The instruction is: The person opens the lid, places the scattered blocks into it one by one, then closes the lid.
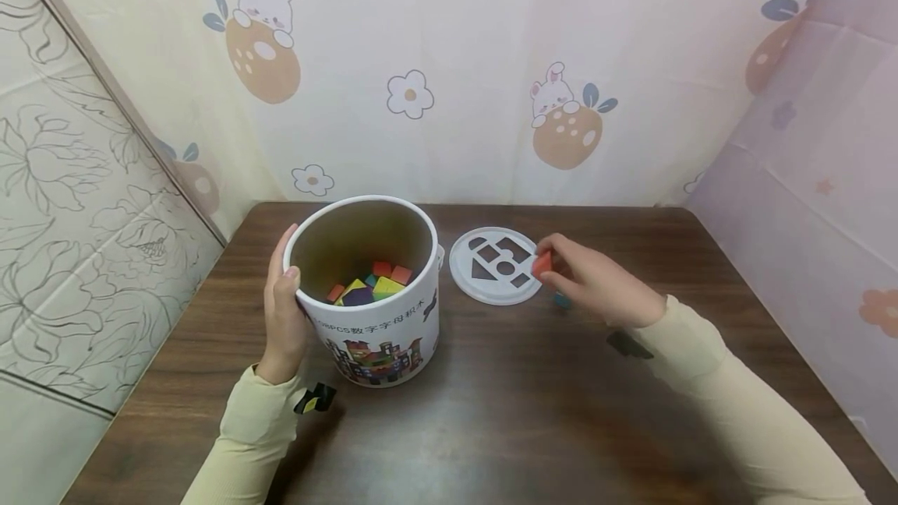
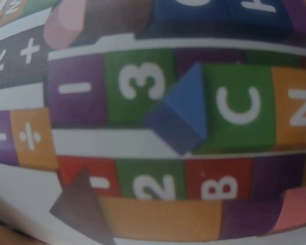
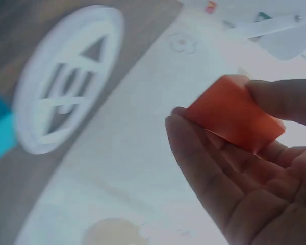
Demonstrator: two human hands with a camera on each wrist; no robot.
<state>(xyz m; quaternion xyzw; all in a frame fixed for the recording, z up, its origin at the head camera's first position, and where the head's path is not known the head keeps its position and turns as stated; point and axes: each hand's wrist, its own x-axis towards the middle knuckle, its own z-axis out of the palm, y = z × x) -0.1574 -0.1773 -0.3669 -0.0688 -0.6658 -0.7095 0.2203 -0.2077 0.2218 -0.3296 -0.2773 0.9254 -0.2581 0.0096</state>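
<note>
My left hand [image 1: 283,318] grips the near left side of a white bucket [image 1: 382,333], its thumb over the rim. Inside the bucket lie several coloured blocks [image 1: 372,284], red, yellow, green and purple. The bucket's printed side [image 2: 137,140], with lettered blocks on it, fills the left wrist view. In my right hand [image 1: 585,279] a red-orange block [image 3: 234,115] is pinched between thumb and fingers. That hand is at the right edge of a white round lid [image 1: 494,292] with shaped cut-outs. A teal block [image 1: 563,300] shows on the table just below the hand.
The brown wooden table [image 1: 477,427] carries the bucket at the left and the lid flat to its right. A curtain [image 1: 463,45] printed with rabbits hangs behind the table's back edge, and a patterned panel [image 1: 77,178] stands at the left.
</note>
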